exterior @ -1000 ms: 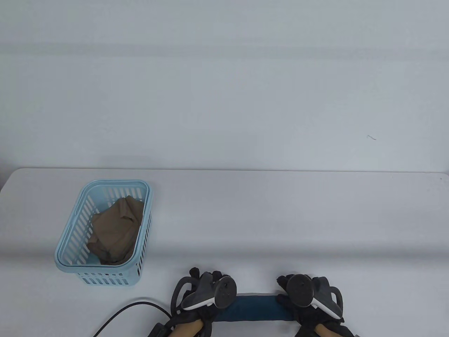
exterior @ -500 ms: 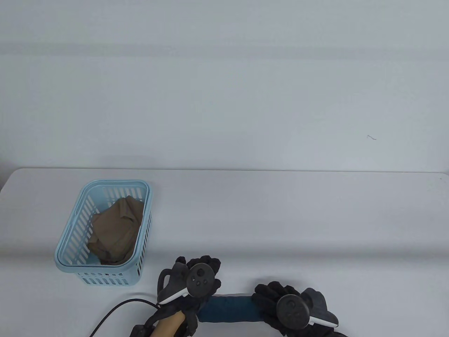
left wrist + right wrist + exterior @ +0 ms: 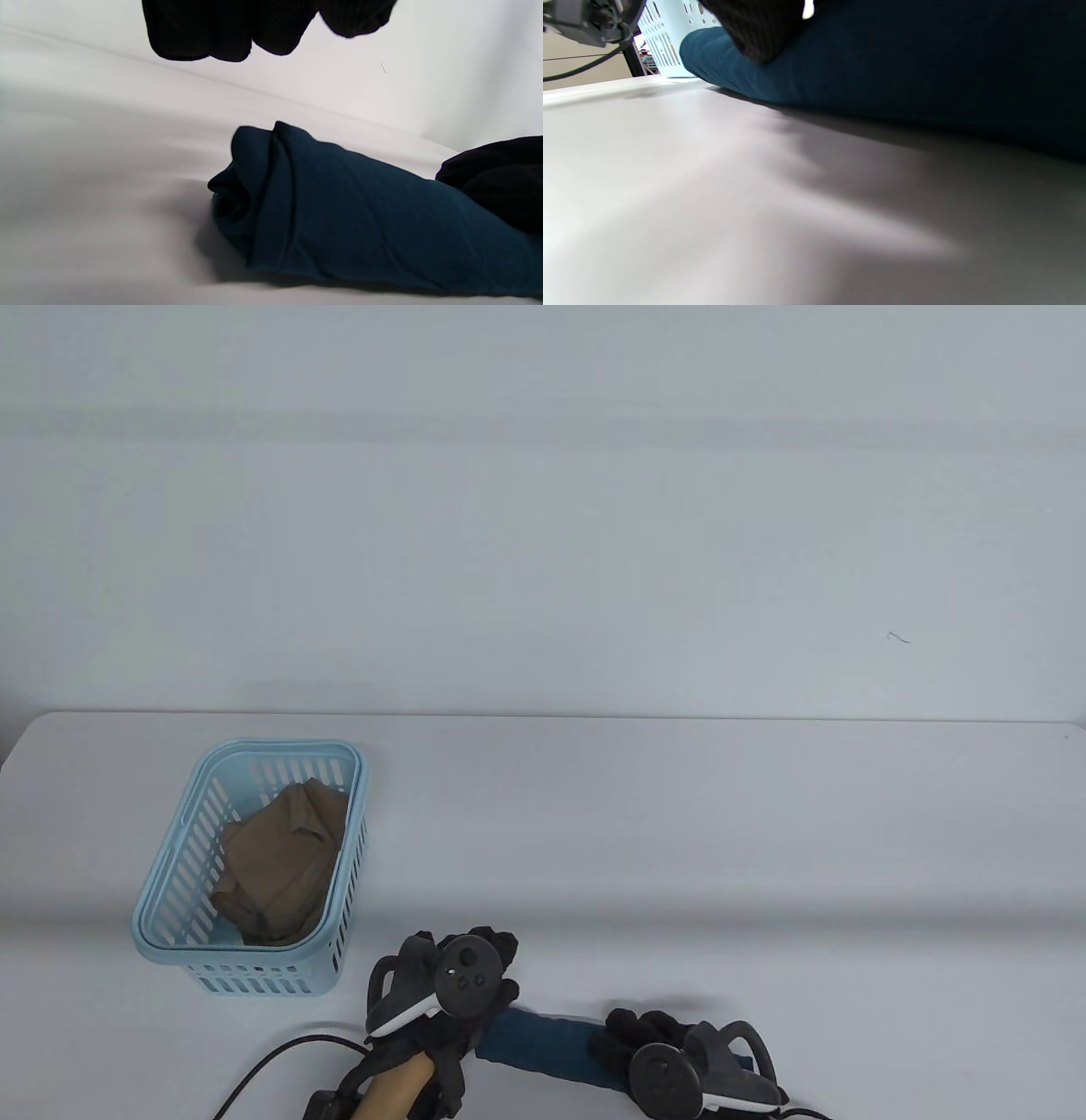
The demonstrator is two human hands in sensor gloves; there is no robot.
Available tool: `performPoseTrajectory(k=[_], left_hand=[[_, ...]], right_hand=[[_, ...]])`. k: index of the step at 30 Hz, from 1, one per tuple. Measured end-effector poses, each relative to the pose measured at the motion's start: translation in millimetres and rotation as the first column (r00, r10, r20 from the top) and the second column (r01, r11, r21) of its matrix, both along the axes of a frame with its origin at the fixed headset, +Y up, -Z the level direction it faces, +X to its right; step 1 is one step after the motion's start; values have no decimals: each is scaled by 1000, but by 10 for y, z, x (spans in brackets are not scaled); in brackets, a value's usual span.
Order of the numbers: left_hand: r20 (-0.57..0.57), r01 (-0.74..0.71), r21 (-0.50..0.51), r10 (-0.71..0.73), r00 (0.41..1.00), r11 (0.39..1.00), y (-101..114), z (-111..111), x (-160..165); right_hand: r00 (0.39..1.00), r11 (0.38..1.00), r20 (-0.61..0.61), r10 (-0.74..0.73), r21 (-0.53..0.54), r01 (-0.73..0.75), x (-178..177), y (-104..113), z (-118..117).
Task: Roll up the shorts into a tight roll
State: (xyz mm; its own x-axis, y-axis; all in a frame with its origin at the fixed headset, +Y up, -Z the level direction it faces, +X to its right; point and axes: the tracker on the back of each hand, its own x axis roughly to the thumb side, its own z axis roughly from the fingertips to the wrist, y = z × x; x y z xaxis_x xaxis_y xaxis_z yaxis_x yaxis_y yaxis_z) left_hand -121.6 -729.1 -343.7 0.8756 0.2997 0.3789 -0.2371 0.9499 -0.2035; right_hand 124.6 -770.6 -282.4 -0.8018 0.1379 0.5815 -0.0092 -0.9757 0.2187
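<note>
1. The right hand (image 3: 657, 1044) rests on the right end of the rolled teal shorts (image 3: 543, 1050), fingers curled over the cloth and gripping it.
2. The left hand (image 3: 454, 984) hangs above the roll's left end, fingers (image 3: 203, 34) loosely spread and clear of the fabric.
3. The shorts lie rolled on the white table (image 3: 679, 831), near its front edge.
4. A light-blue basket (image 3: 170, 933) holding tan cloth (image 3: 280, 857) stands to the left.
</note>
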Motion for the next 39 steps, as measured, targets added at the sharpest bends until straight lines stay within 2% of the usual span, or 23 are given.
performPoseTrajectory(k=[6, 13, 17, 21, 28, 33, 39], left_hand=[[31, 21, 16, -22, 999, 1000, 25, 29, 66], [38, 10, 21, -10, 999, 1000, 54, 47, 83], [35, 3, 19, -3, 999, 1000, 51, 47, 76], [38, 10, 8, -10, 999, 1000, 30, 48, 83], [41, 13, -1, -13, 999, 1000, 28, 50, 83], [38, 15, -8, -15, 999, 1000, 30, 51, 77], [39, 15, -20, -15, 999, 1000, 24, 51, 80]], right_hand=[[998, 998, 69, 11, 58, -15, 3, -33, -73], [979, 995, 190, 69, 62, -82, 152, -34, -329], [947, 993, 310, 81, 58, -104, 329, -44, -562], [885, 991, 454, 97, 41, -129, 585, -48, -833], [728, 991, 675, 120, -35, -131, 1166, -36, -1212], [606, 997, 792, 79, -49, -65, 1591, -36, -1320], [487, 999, 872, 50, -55, -4, 2026, -35, -1349]])
